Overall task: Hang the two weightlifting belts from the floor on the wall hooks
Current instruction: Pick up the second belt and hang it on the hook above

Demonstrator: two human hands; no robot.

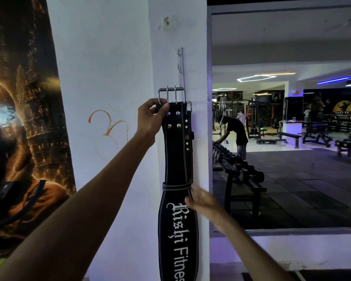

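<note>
A black leather weightlifting belt [175, 159] with white stitching and white lettering hangs straight down against the white pillar. My left hand [151, 116] grips its top end just under the steel double-prong buckle [171, 95]. Behind it a second belt [189, 126] shows only as a dark edge with rivets and its own buckle. A white hook rail [180, 65] runs up the pillar above the buckles; the hook under the buckles is hidden. My right hand [201, 198], blurred and with fingers spread, is at the front belt's right edge near its loop.
A large dark poster [22, 118] covers the wall on the left. Right of the pillar a big wall mirror [292, 138] reflects a dumbbell rack [239, 173], benches, machines and a person bent over the rack.
</note>
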